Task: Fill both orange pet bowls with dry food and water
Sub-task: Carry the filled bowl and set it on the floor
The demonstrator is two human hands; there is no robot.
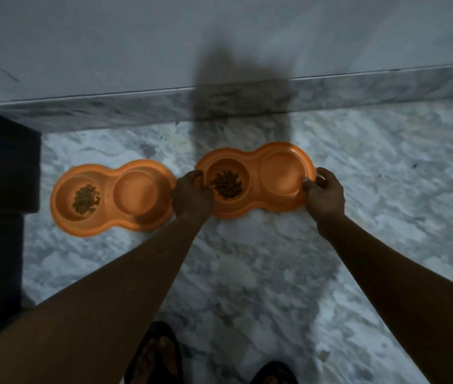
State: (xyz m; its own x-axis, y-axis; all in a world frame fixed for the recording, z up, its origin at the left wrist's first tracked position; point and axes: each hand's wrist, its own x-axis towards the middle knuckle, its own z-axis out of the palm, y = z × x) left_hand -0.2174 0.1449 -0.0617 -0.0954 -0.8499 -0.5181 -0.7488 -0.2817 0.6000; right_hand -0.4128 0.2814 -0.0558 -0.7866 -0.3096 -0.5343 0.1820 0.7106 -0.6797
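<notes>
Two orange double pet bowls lie side by side on the marble floor. The left bowl [109, 217] has dry food [86, 198] in its left cup; its right cup looks smooth and I cannot tell if it holds water. The right bowl [256, 167] has dry food [226, 182] in its left cup, and its right cup looks smooth too. My left hand [190, 196] grips the right bowl's left rim. My right hand [323, 194] grips its right rim, thumb over the edge.
A marble skirting [219, 103] and a pale wall run behind the bowls. A dark piece of furniture [1, 176] stands at the left edge. My feet in dark sandals [156, 356] are at the bottom. Bare marble floor [400, 189] extends to the right.
</notes>
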